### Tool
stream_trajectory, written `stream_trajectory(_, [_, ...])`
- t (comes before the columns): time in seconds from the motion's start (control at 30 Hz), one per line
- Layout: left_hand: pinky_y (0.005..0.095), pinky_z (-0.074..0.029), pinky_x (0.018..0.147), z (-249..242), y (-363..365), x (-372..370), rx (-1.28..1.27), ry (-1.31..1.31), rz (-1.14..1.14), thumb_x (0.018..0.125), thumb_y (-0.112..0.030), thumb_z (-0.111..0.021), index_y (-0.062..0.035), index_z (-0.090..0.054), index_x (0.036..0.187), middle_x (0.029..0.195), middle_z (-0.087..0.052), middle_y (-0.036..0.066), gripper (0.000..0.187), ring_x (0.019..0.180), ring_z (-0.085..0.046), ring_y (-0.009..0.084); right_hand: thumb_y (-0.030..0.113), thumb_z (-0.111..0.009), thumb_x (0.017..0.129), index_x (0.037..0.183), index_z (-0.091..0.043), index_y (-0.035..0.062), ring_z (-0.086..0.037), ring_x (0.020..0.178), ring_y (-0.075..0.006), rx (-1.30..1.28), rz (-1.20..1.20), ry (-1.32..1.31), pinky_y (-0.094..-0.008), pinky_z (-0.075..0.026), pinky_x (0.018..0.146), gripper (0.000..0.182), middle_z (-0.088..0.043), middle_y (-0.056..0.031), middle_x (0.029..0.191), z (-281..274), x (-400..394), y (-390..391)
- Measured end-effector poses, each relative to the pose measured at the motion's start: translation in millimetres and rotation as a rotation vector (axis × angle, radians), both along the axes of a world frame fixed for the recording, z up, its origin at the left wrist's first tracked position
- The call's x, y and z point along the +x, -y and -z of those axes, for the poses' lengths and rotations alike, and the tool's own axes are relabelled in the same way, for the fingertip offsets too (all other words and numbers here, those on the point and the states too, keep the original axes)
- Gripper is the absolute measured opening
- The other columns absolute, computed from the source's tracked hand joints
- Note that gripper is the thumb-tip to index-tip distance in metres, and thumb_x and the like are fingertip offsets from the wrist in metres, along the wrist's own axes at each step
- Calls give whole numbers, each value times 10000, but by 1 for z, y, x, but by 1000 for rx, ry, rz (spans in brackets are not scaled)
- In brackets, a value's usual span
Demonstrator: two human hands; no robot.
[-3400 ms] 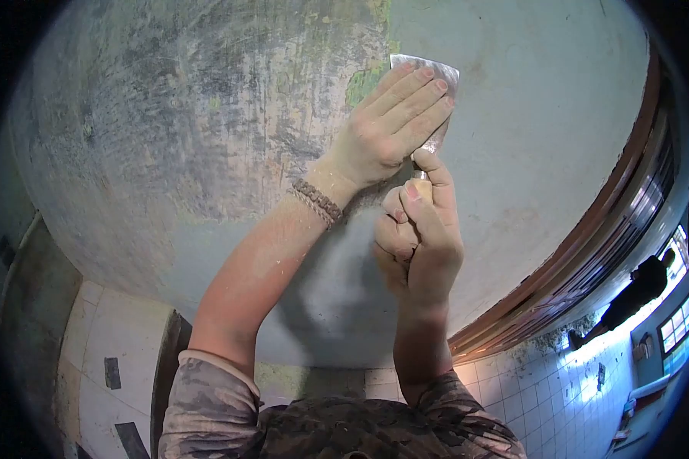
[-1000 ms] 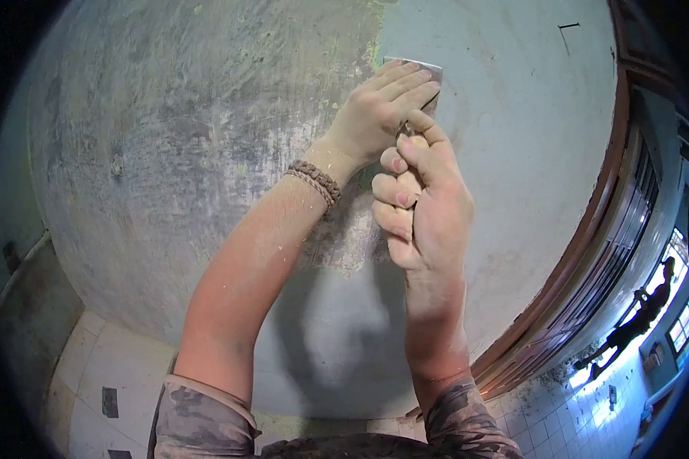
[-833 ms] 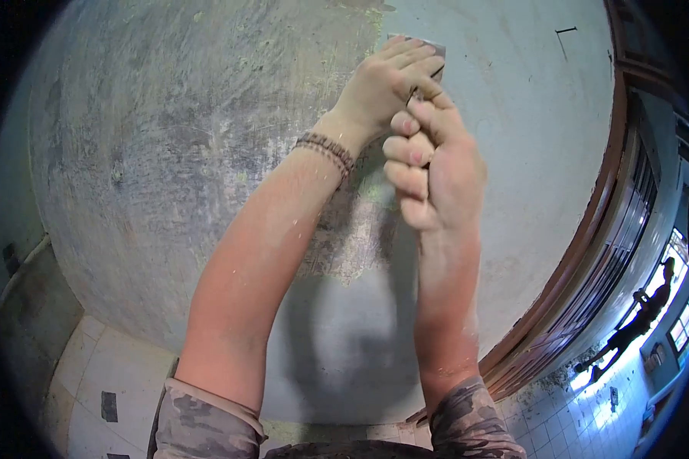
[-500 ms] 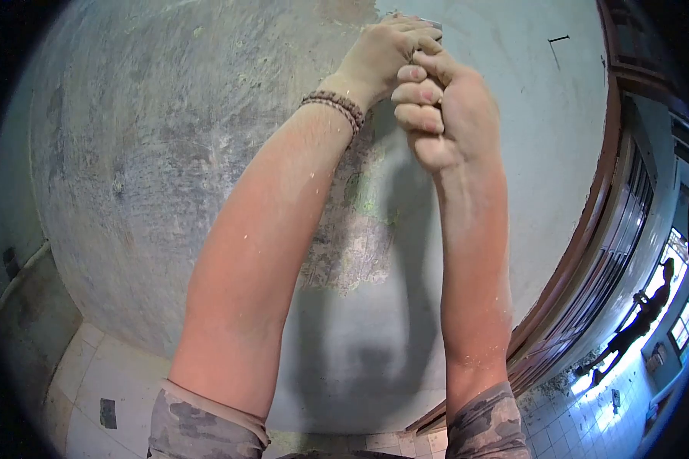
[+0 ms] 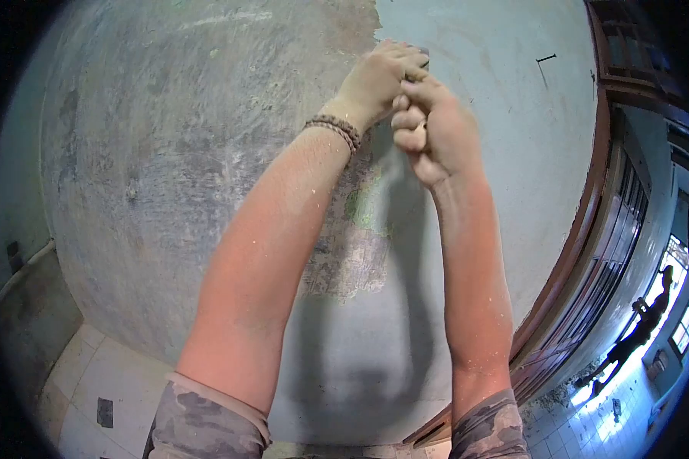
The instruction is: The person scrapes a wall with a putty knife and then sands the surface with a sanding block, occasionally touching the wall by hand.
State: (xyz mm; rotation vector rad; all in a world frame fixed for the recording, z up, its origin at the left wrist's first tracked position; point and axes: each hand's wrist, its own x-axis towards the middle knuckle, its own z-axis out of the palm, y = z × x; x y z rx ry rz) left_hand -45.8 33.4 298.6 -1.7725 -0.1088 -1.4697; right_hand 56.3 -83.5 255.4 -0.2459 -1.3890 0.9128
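My left hand (image 5: pixel 375 80), a braided bracelet at its wrist, presses its fingers together over a flat scraper (image 5: pixel 424 55) against the wall. Only a small dark edge of that tool shows past the fingertips. Just below and to the right, my right hand (image 5: pixel 444 130) is closed in a fist, apparently around the scraper's handle, which the fingers hide. Both hands and forearms are dusty. Around them the wall (image 5: pixel 207 153) is bare, patchy grey on the left, while pale green paint (image 5: pixel 505 153) covers the right side. The ragged paint border runs just above the hands.
A nail (image 5: pixel 546 59) sticks out of the painted wall. Farther right are a brown wooden frame (image 5: pixel 589 195) and a barred window (image 5: pixel 616 229). A person (image 5: pixel 639 329) stands in the bright background. Pale floor tiles (image 5: pixel 134 390) lie below, with a low ledge (image 5: pixel 34 306) at left.
Both hands have come slightly lower in view, still together on the scraper. The camera view has shifted a little, showing more of the paint border above them.
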Motion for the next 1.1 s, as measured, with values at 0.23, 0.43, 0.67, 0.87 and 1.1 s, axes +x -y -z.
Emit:
stream_trajectory(0.23, [419,-377,1137,24,1,-1,-71,59,-115,837,-92,-651,-34,-587,1305,1365,-580,155,476,1322,-497,313,171,-512,894,1349,-547,17,-688,941,-377,497,1248,631,-439,-549,809,481,-675,-223,1163,26,17,-12])
stream_trajectory(0.43, [470,-130,1222,61,-12,-40,-210,284,-481,981,-424,-504,-92,-282,1542,1618,-226,132,689,1505,-168,305,180,-440,878,1323,-570,32,-625,1069,-466,289,1277,862,-511,-470,969,487,-664,-310,1078,3,11,25])
stream_trajectory(0.67, [522,-21,1220,98,-6,-57,-256,260,-717,998,-547,-399,-222,-219,1576,1648,-142,83,687,1521,-104,279,179,-464,837,1266,-622,44,-633,1065,-459,379,1386,817,-502,-490,951,477,-666,-288,1109,-27,10,9])
stream_trajectory(0.87, [512,-28,1228,101,-4,-72,-259,183,-601,981,-581,-411,-256,-230,1571,1646,-154,66,697,1519,-106,272,163,-488,789,1050,-719,3,-654,1054,-413,173,1385,1026,-450,-513,934,383,-676,-273,1094,-38,-9,35])
stream_trajectory(1.1, [476,-18,1243,108,1,-122,-273,-3,-622,971,-623,-389,-305,-232,1566,1646,-159,14,693,1520,-99,243,171,-448,812,1250,-659,48,-679,855,-355,34,1403,1046,-402,-534,771,501,-699,-251,974,-61,-44,47])
